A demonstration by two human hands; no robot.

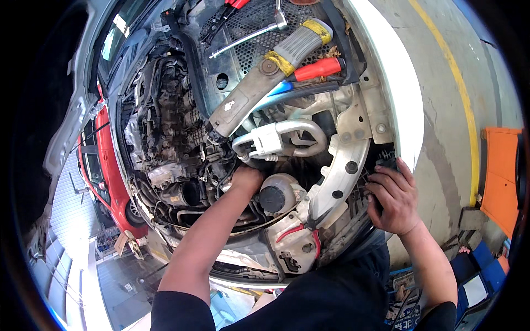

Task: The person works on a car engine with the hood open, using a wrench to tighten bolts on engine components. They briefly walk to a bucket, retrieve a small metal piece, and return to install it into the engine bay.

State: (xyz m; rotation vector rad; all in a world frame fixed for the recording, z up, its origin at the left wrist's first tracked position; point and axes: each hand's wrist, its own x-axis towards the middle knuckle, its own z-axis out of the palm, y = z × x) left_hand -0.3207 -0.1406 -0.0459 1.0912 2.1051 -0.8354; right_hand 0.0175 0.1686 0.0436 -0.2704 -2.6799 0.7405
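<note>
My left hand [247,180] reaches down into the engine bay, between the engine and a round whitish plastic tank [288,186] with a dark cap [272,199]. Its fingers are out of sight below a silver metal pipe [309,134]. At the front right corner of the car, my right hand [393,197] has its fingers bent over a dark part [388,163] beside the white fender [407,105]. What exactly it grips is hidden. Above the pipe lies a grey folding work lamp [245,96] wrapped in yellow tape, with a bluish glow at its side.
A red-handled screwdriver [317,69], a ratchet wrench [254,38] and red-handled pliers [221,22] lie on the dark cowl area. The engine [171,110] stands exposed at left. An orange cabinet [501,179] is at far right, a red car [107,165] at far left.
</note>
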